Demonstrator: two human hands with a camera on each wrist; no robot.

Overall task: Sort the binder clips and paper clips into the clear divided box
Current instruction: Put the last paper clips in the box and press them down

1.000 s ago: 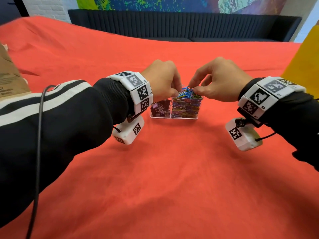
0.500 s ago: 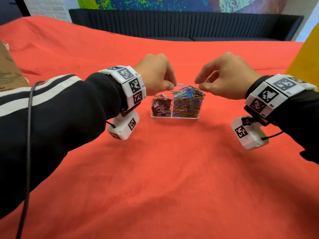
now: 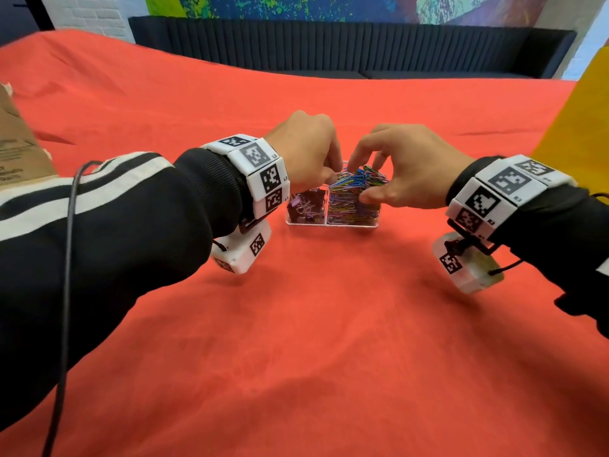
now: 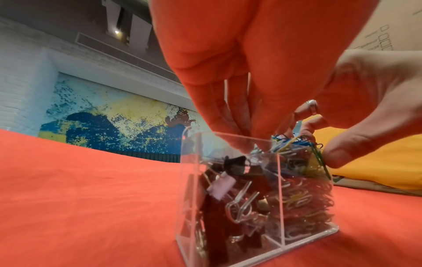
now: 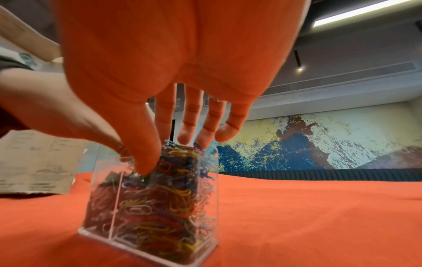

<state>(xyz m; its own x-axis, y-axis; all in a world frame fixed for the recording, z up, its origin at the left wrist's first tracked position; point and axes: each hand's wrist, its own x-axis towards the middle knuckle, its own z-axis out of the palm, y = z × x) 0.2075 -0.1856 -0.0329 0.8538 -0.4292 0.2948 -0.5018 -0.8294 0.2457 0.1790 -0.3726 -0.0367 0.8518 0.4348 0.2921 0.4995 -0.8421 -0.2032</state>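
Observation:
The clear divided box [image 3: 333, 223] stands on the red cloth, mid-table. Dark and purple binder clips [image 3: 304, 207] fill its left compartment. Colourful paper clips [image 3: 349, 206] heap above the rim of the right one. My left hand [image 3: 329, 169] grips the box top near the divider. In the left wrist view its fingertips [image 4: 242, 144] are at the far rim and the thumb presses the near wall of the box [image 4: 185, 198]. My right hand [image 3: 362, 181] arches over the heap. In the right wrist view its spread fingers [image 5: 189, 139] rest on the paper clips [image 5: 160, 207].
A brown cardboard piece [image 3: 16, 153] lies at the left edge and a yellow object [image 3: 580, 127] at the right. A dark sofa [image 3: 329, 47] runs behind the table. The red cloth [image 3: 329, 341] stretches towards me. A black cable [image 3: 67, 291] hangs off my left sleeve.
Half a second ago both hands were raised just above the box. Both have come down onto it, and the right fingers have spread over the paper clip heap.

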